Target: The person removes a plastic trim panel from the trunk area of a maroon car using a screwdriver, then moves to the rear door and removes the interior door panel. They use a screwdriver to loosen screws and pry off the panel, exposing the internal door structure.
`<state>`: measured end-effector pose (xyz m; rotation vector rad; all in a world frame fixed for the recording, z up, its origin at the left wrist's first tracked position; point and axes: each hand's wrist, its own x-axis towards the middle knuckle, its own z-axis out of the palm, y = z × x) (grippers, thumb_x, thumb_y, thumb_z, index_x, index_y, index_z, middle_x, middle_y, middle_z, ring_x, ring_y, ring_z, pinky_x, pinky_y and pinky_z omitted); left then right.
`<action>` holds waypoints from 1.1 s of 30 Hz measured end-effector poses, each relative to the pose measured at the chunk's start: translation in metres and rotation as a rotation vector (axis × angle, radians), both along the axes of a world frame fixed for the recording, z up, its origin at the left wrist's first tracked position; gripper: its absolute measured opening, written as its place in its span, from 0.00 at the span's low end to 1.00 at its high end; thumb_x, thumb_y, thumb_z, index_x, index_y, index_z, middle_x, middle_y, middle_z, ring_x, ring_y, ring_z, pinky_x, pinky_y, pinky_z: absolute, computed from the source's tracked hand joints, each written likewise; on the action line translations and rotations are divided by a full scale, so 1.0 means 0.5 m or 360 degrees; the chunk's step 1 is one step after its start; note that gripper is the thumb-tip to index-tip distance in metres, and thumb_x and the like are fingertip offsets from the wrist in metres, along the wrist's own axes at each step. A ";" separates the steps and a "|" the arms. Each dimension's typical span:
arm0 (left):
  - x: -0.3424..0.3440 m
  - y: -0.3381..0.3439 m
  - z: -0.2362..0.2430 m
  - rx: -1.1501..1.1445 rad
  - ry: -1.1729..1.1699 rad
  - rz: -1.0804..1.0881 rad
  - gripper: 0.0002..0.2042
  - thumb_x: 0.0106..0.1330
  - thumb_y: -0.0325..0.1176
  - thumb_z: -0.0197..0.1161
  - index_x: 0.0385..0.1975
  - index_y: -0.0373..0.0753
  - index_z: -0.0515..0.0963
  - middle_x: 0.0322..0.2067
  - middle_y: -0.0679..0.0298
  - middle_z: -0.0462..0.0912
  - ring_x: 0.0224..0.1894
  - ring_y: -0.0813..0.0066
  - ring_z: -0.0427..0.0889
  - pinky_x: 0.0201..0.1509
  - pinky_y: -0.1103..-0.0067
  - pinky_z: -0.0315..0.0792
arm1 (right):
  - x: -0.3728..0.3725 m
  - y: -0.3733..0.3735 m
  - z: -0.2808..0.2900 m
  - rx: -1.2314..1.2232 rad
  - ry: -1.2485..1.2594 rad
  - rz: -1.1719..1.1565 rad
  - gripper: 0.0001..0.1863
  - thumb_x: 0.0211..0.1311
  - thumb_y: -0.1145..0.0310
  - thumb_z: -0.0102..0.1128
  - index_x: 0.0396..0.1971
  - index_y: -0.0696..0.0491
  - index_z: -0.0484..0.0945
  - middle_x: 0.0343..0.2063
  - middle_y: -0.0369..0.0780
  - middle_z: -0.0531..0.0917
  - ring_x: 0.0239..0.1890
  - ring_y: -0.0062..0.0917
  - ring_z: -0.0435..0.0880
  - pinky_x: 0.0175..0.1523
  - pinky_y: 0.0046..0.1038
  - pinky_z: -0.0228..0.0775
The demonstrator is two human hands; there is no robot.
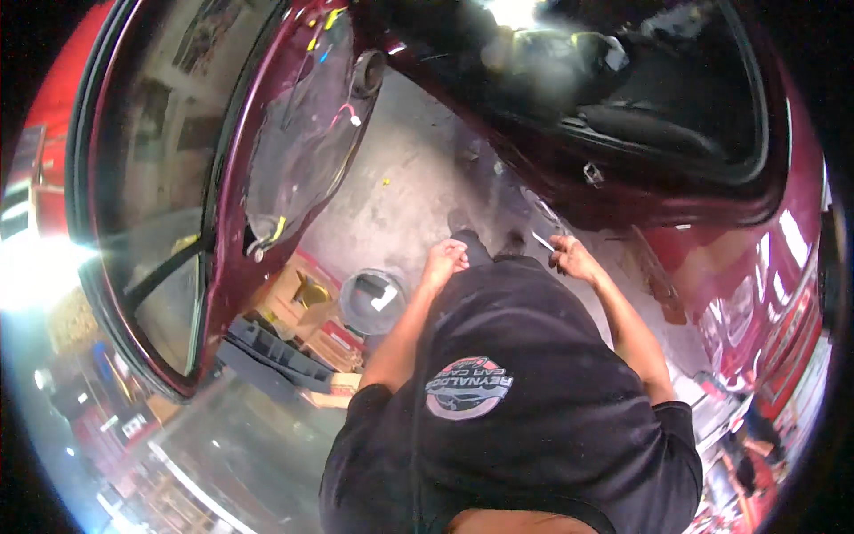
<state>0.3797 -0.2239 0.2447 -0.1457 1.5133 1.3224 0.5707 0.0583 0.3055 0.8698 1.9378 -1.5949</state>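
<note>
Black shirt (525, 392), right hand (574, 258) gripping slim silvery tool (543, 241)

The thin pale tool (543, 241) in the right hand (572, 258) is too small to identify.

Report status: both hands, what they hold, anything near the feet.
Left hand loosely closed, seemingly empty. Right hand grips a thin metal tool. Round grey container on the concrete floor at left; open dark red car door beyond it.
</note>
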 end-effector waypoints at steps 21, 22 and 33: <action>0.381 -0.330 -0.327 -0.0635 0.0613 0.0280 0.11 0.58 0.33 0.59 0.31 0.32 0.83 0.27 0.50 0.83 0.31 0.58 0.83 0.36 0.69 0.74 | -0.262 -0.059 0.009 -0.0132 0.0053 0.0795 0.14 0.59 0.70 0.55 0.43 0.60 0.80 0.22 0.31 0.77 0.25 0.13 0.72 0.30 0.21 0.62; 0.441 -0.312 -0.326 -0.0547 0.0590 0.0493 0.11 0.58 0.33 0.60 0.32 0.32 0.83 0.28 0.48 0.83 0.33 0.56 0.83 0.38 0.68 0.74 | -0.253 -0.036 -0.025 -0.0170 0.0422 0.0850 0.13 0.60 0.70 0.54 0.42 0.59 0.80 0.21 0.31 0.77 0.21 0.12 0.71 0.26 0.20 0.61; 0.918 -0.184 -0.345 -0.0894 0.0276 0.0942 0.16 0.60 0.40 0.61 0.37 0.33 0.84 0.35 0.43 0.84 0.42 0.50 0.85 0.47 0.64 0.75 | -0.150 -0.102 -0.118 -0.0252 0.0152 0.1514 0.20 0.65 0.56 0.55 0.28 0.61 0.80 0.21 0.37 0.80 0.20 0.19 0.74 0.24 0.26 0.60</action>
